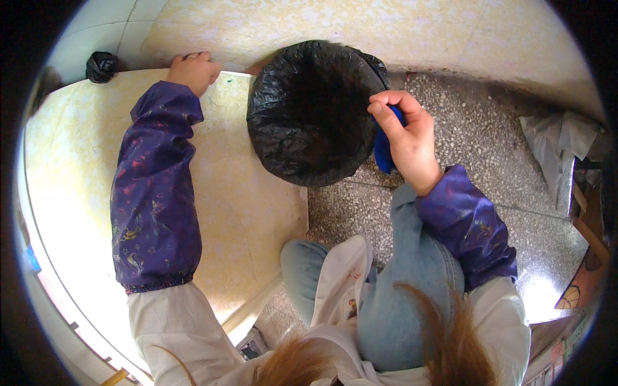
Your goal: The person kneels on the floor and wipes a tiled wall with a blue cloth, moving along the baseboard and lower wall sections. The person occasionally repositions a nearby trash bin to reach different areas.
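Note:
A round bin lined with a black plastic bag (275, 144) stands in front of me, against the yellow patterned tabletop. My right hand (409, 137) is just right of the bin's rim, thumb and forefinger pinched together; whether something thin is between them cannot be told. A blue object (384, 152) shows partly behind that hand. My left hand (193, 72) rests with curled fingers on the far edge of the yellow tabletop (246, 231), by the wall; its fingertips and anything under them are hidden. A small crumpled black plastic bundle (101, 66) lies at the table's far left corner.
Speckled stone floor (483, 144) extends to the right of the table. A clear plastic bag (555, 144) hangs or lies at the far right, near some brown cardboard pieces (591, 241). The patterned wall (338, 24) runs behind the bin.

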The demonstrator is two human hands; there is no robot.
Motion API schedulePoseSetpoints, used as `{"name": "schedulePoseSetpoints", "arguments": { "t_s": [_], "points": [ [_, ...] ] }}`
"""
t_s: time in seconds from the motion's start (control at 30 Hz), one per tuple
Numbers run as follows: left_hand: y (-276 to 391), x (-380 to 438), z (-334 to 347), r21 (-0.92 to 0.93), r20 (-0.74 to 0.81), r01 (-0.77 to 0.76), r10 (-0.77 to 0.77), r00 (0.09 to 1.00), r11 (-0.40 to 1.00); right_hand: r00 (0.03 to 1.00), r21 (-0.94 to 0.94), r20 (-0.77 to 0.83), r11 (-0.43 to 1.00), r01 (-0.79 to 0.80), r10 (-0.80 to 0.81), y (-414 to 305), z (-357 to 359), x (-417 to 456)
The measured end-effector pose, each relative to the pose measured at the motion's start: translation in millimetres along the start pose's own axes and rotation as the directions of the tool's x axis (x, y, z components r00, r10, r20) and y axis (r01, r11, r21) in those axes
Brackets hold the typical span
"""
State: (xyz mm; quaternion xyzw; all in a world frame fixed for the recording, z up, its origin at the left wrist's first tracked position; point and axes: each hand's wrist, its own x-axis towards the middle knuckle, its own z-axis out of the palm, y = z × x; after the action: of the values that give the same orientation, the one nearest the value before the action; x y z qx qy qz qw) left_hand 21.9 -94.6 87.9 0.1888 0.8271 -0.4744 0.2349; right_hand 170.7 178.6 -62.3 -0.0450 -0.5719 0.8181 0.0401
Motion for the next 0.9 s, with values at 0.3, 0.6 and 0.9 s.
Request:
{"name": "schedulePoseSetpoints", "arguments": {
  "t_s": [0.3,0.6,0.9],
  "points": [
    [-7,-1,9,-0.081,-0.089,-0.028,0.021,0.996,0.996,1.000,0.031,0.005,0.999,-0.022,0.022,0,0,0],
    [-24,16,39,-0.592,-0.389,-0.210,-0.048,0.920,0.778,0.997,0.033,0.030,0.997,-0.070,0.069,1,2,0],
    [-17,13,29,-0.256,-0.287,-0.123,0.046,0.957,0.959,0.999,0.009,0.018,0.999,-0.041,0.041,5,1,1]
  ]
}}
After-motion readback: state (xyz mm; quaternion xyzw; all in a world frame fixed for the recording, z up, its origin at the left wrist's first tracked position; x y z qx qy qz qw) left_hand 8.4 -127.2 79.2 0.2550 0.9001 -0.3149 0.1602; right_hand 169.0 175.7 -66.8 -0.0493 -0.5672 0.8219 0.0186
